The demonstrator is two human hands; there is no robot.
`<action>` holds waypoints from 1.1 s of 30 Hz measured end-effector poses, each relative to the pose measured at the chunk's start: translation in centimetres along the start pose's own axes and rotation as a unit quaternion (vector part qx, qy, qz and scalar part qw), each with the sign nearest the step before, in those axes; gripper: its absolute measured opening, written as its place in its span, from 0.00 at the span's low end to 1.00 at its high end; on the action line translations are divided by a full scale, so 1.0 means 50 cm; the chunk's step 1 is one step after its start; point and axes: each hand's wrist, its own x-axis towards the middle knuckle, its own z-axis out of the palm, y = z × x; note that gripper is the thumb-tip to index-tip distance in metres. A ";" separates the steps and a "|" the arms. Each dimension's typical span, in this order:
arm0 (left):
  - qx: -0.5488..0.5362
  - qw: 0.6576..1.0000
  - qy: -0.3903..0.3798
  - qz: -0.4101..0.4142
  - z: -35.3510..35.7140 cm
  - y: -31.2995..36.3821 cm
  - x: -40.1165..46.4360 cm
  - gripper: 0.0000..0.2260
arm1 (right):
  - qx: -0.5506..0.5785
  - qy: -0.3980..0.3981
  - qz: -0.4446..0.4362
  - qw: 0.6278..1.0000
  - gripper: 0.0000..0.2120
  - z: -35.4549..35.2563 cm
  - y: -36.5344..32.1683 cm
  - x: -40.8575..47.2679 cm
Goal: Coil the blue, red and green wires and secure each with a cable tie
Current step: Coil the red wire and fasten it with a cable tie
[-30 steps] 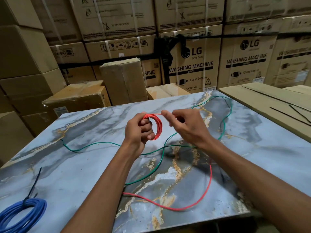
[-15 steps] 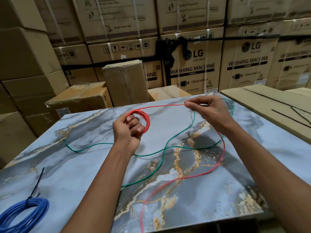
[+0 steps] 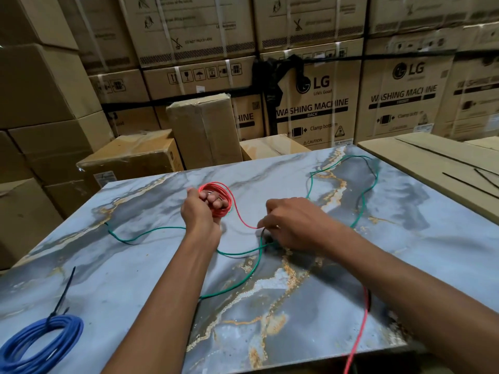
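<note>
Your left hand [image 3: 201, 214] has its fingers [image 3: 216, 202] curled through the red wire [image 3: 221, 197] coil at frame centre; your right hand [image 3: 294, 225] pinches the loose red strand low over the worktop [image 3: 135, 265]. Half a second ago that right hand was raised toward the upper right, drawing the strand taut; it has since dropped beside the coil. The red tail runs under your right forearm to the bottom edge. The green wire [image 3: 243, 282] sprawls uncoiled beneath both wrists. The blue wire [image 3: 40, 338], coiled with a black cable tie [image 3: 63, 292], lies lower left. Spare ties [image 3: 469, 182] rest on cardboard [image 3: 432, 157] at right; stacked cartons [image 3: 313, 109] fill the top.
</note>
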 end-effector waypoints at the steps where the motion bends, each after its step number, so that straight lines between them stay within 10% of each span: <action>1: 0.010 1.000 -0.003 0.002 0.001 -0.004 0.002 0.20 | -0.011 0.004 -0.013 1.000 0.14 0.001 -0.012 0.000; 16: 0.371 0.915 -0.113 0.109 0.013 -0.033 -0.045 0.23 | 0.166 0.211 -0.047 0.962 0.09 0.000 -0.039 0.007; 23: 0.369 0.900 -0.223 0.055 0.029 -0.050 -0.072 0.18 | 0.273 0.340 0.068 0.897 0.08 -0.014 0.003 -0.001; 33: 0.351 0.896 -0.273 0.014 0.024 -0.029 -0.072 0.19 | 0.337 0.319 0.131 0.876 0.14 -0.007 0.021 0.002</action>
